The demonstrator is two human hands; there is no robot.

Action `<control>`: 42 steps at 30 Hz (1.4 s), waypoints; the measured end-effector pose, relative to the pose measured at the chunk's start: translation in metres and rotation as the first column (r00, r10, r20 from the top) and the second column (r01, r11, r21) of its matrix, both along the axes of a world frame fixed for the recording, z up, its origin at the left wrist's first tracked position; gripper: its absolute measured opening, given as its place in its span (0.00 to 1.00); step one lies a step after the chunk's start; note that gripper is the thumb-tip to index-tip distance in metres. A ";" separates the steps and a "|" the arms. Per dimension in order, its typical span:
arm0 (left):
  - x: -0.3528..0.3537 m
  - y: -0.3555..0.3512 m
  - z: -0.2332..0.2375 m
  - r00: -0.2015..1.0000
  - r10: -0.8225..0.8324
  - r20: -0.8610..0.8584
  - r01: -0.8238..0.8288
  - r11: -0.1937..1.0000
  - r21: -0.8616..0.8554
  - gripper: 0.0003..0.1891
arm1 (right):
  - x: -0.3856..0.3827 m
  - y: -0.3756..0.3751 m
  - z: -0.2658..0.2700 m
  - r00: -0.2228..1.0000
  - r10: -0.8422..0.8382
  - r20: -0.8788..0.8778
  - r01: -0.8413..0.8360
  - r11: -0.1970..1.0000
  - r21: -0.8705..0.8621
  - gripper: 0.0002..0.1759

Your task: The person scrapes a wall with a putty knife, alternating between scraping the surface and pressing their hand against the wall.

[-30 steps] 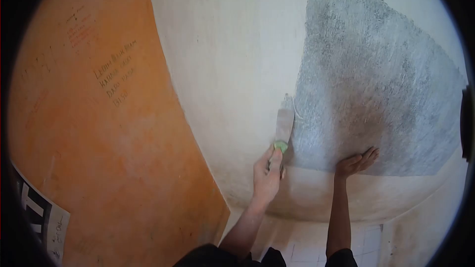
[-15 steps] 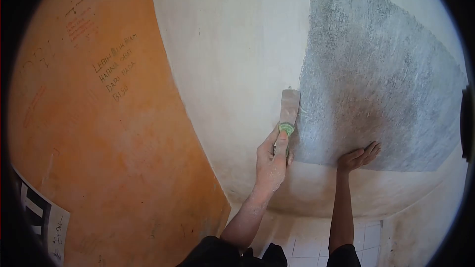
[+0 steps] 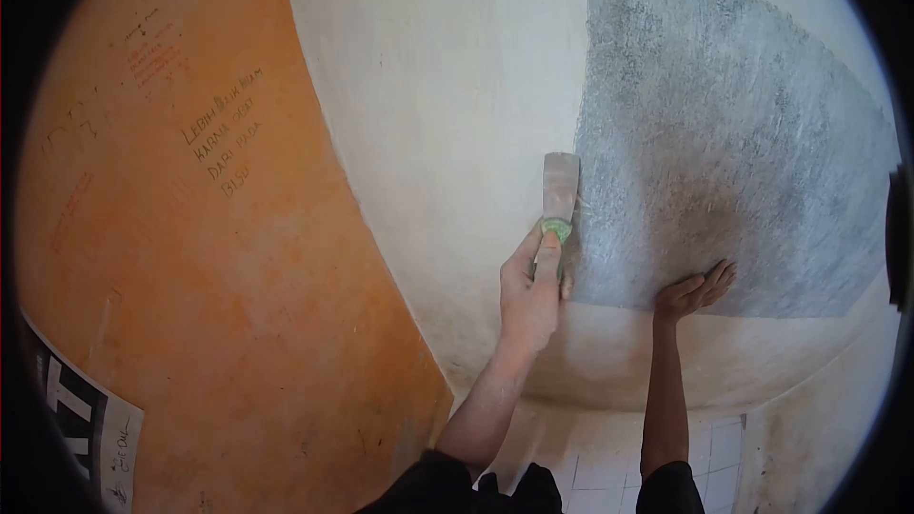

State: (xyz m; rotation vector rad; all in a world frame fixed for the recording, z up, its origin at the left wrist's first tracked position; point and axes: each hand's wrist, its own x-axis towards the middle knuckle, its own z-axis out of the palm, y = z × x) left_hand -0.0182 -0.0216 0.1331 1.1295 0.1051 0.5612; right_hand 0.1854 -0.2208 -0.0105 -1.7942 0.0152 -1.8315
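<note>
My left hand (image 3: 535, 293) is closed around the green handle of a putty knife (image 3: 561, 186), with the thumb laid along the handle. The flat metal blade points up the white wall (image 3: 457, 133), beside the left edge of a rough grey patch (image 3: 724, 133). Whether the blade presses on the surface is hard to tell. Low on that patch, my right hand (image 3: 697, 290) rests flat with its fingers stretched to the right. It holds nothing.
An orange wall (image 3: 228, 305) with handwriting meets the white wall at the left. A black-and-white printed sheet (image 3: 119, 438) hangs at lower left. White tiles (image 3: 600, 476) show below, between my arms. A dark object (image 3: 897, 238) stands at the right edge.
My left hand and the putty knife have moved slightly up along the grey patch's left edge. My right hand stays on the same part of the patch while the view shifts a little.
</note>
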 end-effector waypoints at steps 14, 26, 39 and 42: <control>0.011 -0.002 -0.021 0.994 0.081 0.070 -0.087 0.993 0.077 0.19 | 0.008 0.000 0.004 1.000 0.002 -0.010 -0.002 0.999 0.032 0.29; 0.025 0.008 0.044 0.979 0.123 0.161 -0.153 0.969 0.192 0.17 | 0.001 -0.003 -0.003 1.000 0.003 -0.009 -0.003 1.000 0.013 0.29; 0.001 0.015 -0.039 0.960 -0.280 0.021 0.278 0.939 -0.202 0.21 | 0.005 -0.005 -0.003 0.999 0.032 -0.034 -0.031 0.999 0.036 0.31; 0.010 0.019 -0.039 0.874 -0.472 0.117 0.480 0.799 -0.362 0.23 | 0.005 -0.003 -0.003 0.999 0.039 -0.036 -0.038 0.998 0.042 0.31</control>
